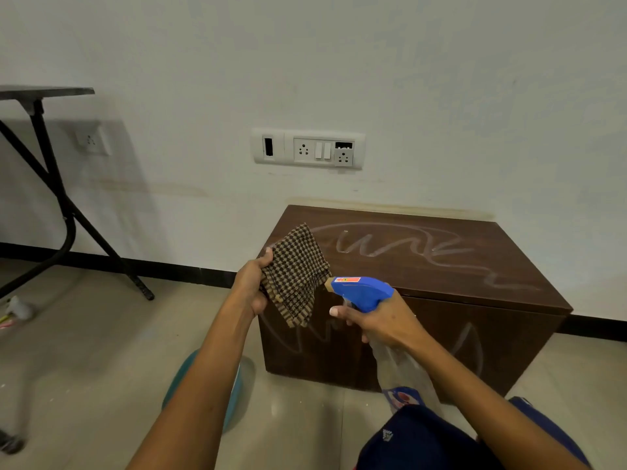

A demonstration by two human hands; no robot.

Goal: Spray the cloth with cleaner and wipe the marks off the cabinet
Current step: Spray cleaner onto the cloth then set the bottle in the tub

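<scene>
Now nozzle (329, 284) touching cloth (296, 276) (L grip (251, 286)).

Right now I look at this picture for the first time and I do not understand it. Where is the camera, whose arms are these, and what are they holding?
There is no machine here. The one picture comes from a wide-angle camera worn on a person's head, looking forward and down, so the two bare arms coming in from the bottom belong to that person.

The left hand holds up a brown checked cloth. The right hand grips a spray bottle with a blue head and a clear body; its nozzle points at the cloth from very close by.

Behind the hands stands a low dark brown cabinet against a white wall. Whitish scribbled marks run over its top, and more show on its front. These have not been wiped off.

On the wall above is a socket panel. At the left stands a black folding table.
</scene>
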